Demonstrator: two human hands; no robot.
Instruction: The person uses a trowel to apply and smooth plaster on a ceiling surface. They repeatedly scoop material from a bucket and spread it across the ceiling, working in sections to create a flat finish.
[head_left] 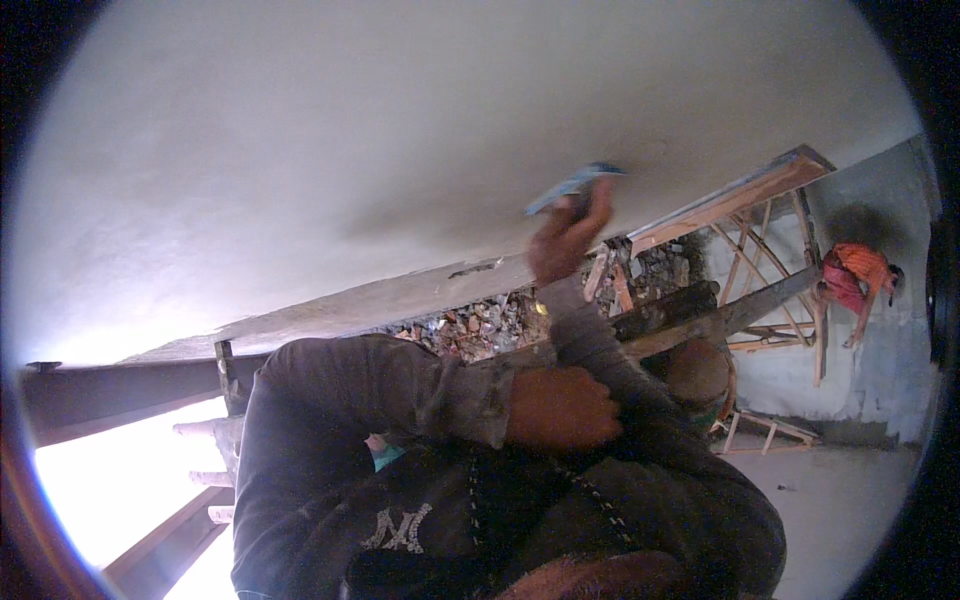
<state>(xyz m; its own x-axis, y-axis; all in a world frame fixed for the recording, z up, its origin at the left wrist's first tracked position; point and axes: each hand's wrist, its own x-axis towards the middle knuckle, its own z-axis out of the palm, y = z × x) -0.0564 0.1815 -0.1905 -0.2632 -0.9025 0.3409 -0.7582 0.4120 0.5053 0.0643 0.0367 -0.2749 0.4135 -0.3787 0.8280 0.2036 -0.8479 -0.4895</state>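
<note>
Pressed to the grey plastered wall [450, 130] is a thin blue plastering float [575, 188], smeared by motion. My right hand [570, 235] is closed round its back, with the forearm reaching up from below. Darker, damp-looking plaster surrounds the float. My left hand [565, 408] lies curled across my lap, against my right sleeve. Its fingers are bent under, and whatever they may hold is hidden.
Below the wall's lower edge lies rubble [475, 325]. Wooden poles and a plank [735, 205] run along my right, near a bamboo frame [765, 260]. Another person in orange [860, 270] bends over at far right. Beams [130, 395] cross a bright gap at left.
</note>
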